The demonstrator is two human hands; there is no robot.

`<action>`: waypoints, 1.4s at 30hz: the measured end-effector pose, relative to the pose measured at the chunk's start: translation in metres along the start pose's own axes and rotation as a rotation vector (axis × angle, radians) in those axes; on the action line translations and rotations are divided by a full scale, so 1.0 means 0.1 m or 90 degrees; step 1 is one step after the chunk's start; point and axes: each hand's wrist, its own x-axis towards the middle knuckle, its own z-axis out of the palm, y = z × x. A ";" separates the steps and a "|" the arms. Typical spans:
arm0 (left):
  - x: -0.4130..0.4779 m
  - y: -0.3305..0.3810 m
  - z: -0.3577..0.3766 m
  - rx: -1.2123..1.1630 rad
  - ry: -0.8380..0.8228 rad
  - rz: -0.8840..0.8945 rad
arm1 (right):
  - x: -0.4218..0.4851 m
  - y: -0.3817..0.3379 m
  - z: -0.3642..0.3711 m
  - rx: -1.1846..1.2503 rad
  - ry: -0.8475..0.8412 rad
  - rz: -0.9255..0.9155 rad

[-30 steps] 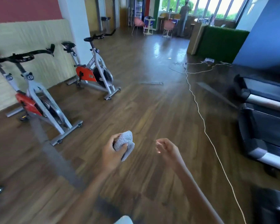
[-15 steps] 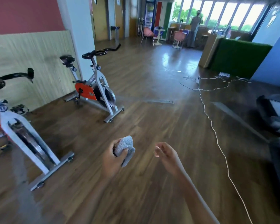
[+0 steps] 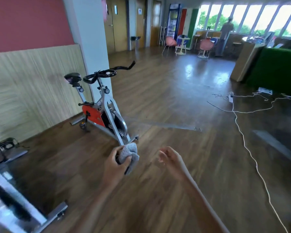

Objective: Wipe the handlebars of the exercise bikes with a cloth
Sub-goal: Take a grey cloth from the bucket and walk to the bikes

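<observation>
A grey cloth (image 3: 130, 151) is held in the left hand (image 3: 115, 165), low in the middle of the view. The grip of this hand is closed round the bunched cloth, with the thumb pressed on its front, and a fold of the cloth hangs down at four o'clock from the knuckles. The right hand (image 3: 170, 158) is seen just beside it at three o'clock. Its grip is loose and half spread, the fingers are gently curled and nothing is held – the fingertips are blurred.

An exercise bike (image 3: 104, 113) with an orange cover stands on the wooden floor (image 3: 158, 190) at eleven o'clock from the hands, before a white pillar (image 3: 91, 39). Its black handlebars (image 3: 107, 74) are found at the top of the frame, well apart from the cloth and not touched by it. Part of a second bike (image 3: 15, 199) is cut off by the edge at eight o'clock. A white cable (image 3: 247, 148) is laid across the floor at three o'clock – it runs toward the lower right corner.
</observation>
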 end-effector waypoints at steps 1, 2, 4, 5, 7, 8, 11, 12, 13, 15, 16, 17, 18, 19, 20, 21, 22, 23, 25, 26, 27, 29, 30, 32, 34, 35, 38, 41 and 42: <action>0.29 0.01 0.07 0.011 0.002 -0.002 | 0.33 -0.03 -0.01 -0.001 -0.005 -0.004; 0.57 0.01 0.14 0.018 0.005 -0.007 | 0.66 -0.06 -0.02 0.002 -0.014 -0.010; 1.11 0.02 0.23 0.016 0.016 -0.015 | 1.24 -0.14 0.00 0.003 -0.036 -0.026; 1.35 0.02 0.26 0.015 0.024 -0.016 | 1.50 -0.18 0.02 0.004 -0.042 -0.034; 1.84 0.04 0.36 0.024 0.044 -0.011 | 2.01 -0.21 0.04 0.025 -0.040 -0.042; 2.08 0.04 0.42 0.027 0.052 -0.015 | 2.26 -0.22 0.05 0.035 -0.048 -0.037; 2.82 -0.01 0.63 0.039 0.092 0.005 | 3.04 -0.17 0.06 0.023 -0.069 -0.045; 3.02 -0.03 0.68 0.049 0.101 0.014 | 3.24 -0.15 0.06 0.019 -0.075 -0.047; 3.29 -0.06 0.75 0.054 0.105 0.014 | 3.51 -0.13 0.07 0.012 -0.081 -0.042; 3.84 -0.13 0.89 0.045 0.106 0.015 | 4.04 -0.10 0.12 -0.001 -0.081 -0.037; 4.11 -0.14 0.95 0.039 0.115 0.020 | 4.33 -0.08 0.14 -0.009 -0.079 -0.034; 4.39 -0.14 1.02 0.034 0.122 0.024 | 4.61 -0.08 0.16 -0.012 -0.083 -0.029; 4.67 -0.14 1.09 0.032 0.124 0.029 | 4.91 -0.08 0.17 -0.017 -0.091 -0.026; 4.94 -0.15 1.15 0.034 0.127 0.033 | 5.18 -0.10 0.18 -0.025 -0.099 -0.025; 5.19 -0.16 1.20 0.043 0.129 0.032 | 5.44 -0.13 0.18 -0.026 -0.103 -0.026; 5.44 -0.13 1.26 0.046 0.129 0.033 | 5.69 -0.16 0.16 -0.024 -0.101 -0.030; 5.71 -0.10 1.32 0.045 0.126 0.039 | 5.94 -0.20 0.14 -0.018 -0.094 -0.037; 5.96 -0.05 1.38 0.028 0.121 0.038 | 6.20 -0.24 0.12 -0.013 -0.088 -0.042; 6.43 -0.02 1.52 -0.009 0.142 0.033 | 6.66 -0.29 0.05 0.009 -0.080 -0.048; 6.63 -0.01 1.59 -0.022 0.148 0.039 | 6.87 -0.28 0.03 0.021 -0.077 -0.058; 6.82 -0.01 1.66 -0.037 0.154 0.052 | 7.07 -0.25 0.03 0.028 -0.071 -0.067; 7.20 0.05 1.81 -0.048 0.174 0.067 | 7.47 -0.19 0.04 0.021 -0.078 -0.070; 7.38 0.07 1.89 -0.052 0.181 0.072 | 7.65 -0.17 0.05 0.021 -0.087 -0.066; 7.69 0.13 2.05 -0.060 0.203 0.103 | 8.01 -0.10 0.09 0.021 -0.118 -0.064; 8.00 0.15 2.21 -0.054 0.244 0.141 | 8.40 -0.05 0.12 0.021 -0.153 -0.070; 8.15 0.14 2.28 -0.045 0.271 0.161 | 8.59 -0.02 0.12 0.022 -0.166 -0.079; 8.55 0.08 2.45 0.008 0.347 0.197 | 9.14 -0.04 0.08 0.055 -0.187 -0.086; 8.85 0.04 2.67 0.091 0.404 0.194 | 9.74 -0.02 -0.02 0.064 -0.232 -0.092; 8.92 0.02 2.73 0.125 0.418 0.195 | 9.92 0.01 -0.05 0.055 -0.246 -0.106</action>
